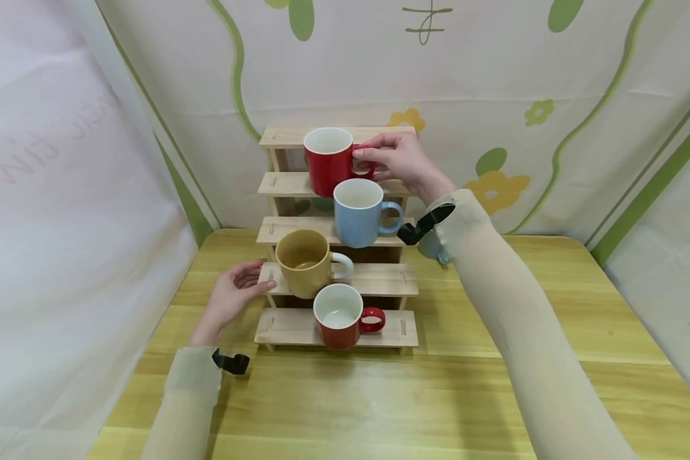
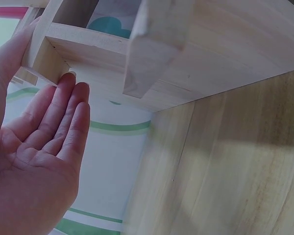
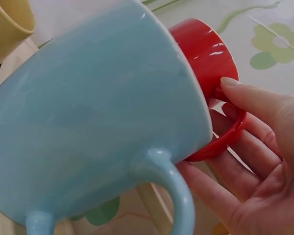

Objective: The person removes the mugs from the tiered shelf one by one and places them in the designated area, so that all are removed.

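My right hand (image 1: 399, 160) holds the handle of a red mug (image 1: 324, 169) with a white inside, upright on the upper part of a stepped wooden rack (image 1: 379, 279). In the right wrist view, thumb and fingers are around that handle, and a light blue mug (image 3: 103, 103) hides part of the red one. At the rack's left side, my left hand (image 1: 232, 294) grips a shelf end, thumb above and fingers below. Close to it stands a mustard-yellow mug (image 1: 303, 265) with a white handle. On the lowest step is another red mug (image 1: 339, 326), white inside.
The rack stands on a wood-grain table (image 1: 368, 402). Behind it hangs a white cloth (image 1: 345, 76) with green and orange plant prints. A small blue object (image 1: 434, 248) shows partly behind my right wrist. Another white cloth (image 1: 63, 211) borders the left side.
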Demonstrator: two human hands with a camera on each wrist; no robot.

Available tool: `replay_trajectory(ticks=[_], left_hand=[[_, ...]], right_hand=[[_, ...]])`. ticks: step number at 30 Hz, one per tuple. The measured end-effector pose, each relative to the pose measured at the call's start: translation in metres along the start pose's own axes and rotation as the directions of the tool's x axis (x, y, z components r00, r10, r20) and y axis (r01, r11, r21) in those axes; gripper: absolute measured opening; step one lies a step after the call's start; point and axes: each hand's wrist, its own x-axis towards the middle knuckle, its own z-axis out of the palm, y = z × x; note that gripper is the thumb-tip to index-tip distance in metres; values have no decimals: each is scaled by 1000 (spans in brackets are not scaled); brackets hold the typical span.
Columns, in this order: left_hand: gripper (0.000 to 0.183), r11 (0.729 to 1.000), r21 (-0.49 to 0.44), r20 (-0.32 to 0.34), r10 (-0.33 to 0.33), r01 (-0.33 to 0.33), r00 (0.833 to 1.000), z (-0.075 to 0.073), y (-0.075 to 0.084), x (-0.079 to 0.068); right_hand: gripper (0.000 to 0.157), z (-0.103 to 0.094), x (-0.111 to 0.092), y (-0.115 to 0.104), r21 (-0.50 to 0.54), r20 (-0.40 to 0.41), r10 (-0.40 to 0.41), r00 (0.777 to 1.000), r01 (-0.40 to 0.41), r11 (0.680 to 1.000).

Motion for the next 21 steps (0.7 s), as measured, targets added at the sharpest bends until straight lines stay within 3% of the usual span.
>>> replay_trajectory(ticks=[9,21], left_hand=[[64,1000,-11,-2,9,-9,1000,-1,0,-1],[67,1000,-10,10,2,-2,1000,0,1,0]], right_hand=[[25,-1,-2,-1,22,-9,-54,998,55,998],[19,-13,-13,-20,220,-55,-96,994,106,970]])
